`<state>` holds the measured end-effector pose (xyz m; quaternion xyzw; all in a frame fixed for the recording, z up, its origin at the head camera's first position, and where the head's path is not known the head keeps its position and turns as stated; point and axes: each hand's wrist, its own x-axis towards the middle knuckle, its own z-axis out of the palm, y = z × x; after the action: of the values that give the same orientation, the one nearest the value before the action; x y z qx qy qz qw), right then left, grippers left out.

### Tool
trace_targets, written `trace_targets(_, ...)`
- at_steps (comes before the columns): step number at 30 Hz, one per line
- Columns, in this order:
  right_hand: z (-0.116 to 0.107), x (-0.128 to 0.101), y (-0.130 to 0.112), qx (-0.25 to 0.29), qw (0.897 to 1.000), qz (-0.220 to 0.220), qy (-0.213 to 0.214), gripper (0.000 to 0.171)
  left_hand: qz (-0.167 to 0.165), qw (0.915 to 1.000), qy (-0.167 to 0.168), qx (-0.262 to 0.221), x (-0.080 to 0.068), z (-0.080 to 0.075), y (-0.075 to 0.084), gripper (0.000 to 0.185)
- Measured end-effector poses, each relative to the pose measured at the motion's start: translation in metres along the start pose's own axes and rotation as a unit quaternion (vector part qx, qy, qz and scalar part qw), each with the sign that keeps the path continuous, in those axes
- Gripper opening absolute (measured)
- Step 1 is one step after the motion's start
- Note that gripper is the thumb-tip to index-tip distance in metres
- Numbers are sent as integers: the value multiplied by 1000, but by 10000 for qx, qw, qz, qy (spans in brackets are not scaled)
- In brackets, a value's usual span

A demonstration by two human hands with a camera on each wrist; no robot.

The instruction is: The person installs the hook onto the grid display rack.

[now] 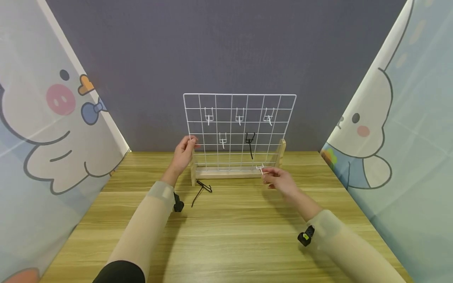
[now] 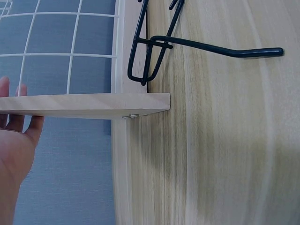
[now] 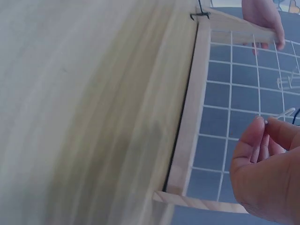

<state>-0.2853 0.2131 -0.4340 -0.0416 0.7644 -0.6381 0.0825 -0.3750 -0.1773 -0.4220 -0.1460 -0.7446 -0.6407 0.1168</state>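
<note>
Left hand point(image 1: 184, 151) grips the white wire grid point(image 1: 239, 131) at its left edge; right hand point(image 1: 279, 181) pinches a white hook point(image 1: 260, 168) beside the wooden base point(image 1: 226, 173).

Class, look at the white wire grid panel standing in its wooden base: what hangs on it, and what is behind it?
On the white wire grid panel hang four white hooks and one black hook. Behind it, a plain grey wall shows through the mesh. Nothing else is visible there.
</note>
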Motion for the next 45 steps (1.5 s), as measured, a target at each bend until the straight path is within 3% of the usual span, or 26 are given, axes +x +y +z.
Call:
trace_targets(13,-13,16,-25,613,9978,-56,229,43,-27,10000,7,16,-2,0,0,38)
trace_targets(20,-16,25,-40,627,9975,-168,292,46,1,10000,16,-98,-2,1,2,37)
trace_targets(33,-14,35,-63,802,9951,-210,535,47,89,9998,65,193,-2,-2,-1,31)
trace_targets(45,-13,46,-74,898,9933,-185,702,50,61,10000,13,75,-2,0,1,39)
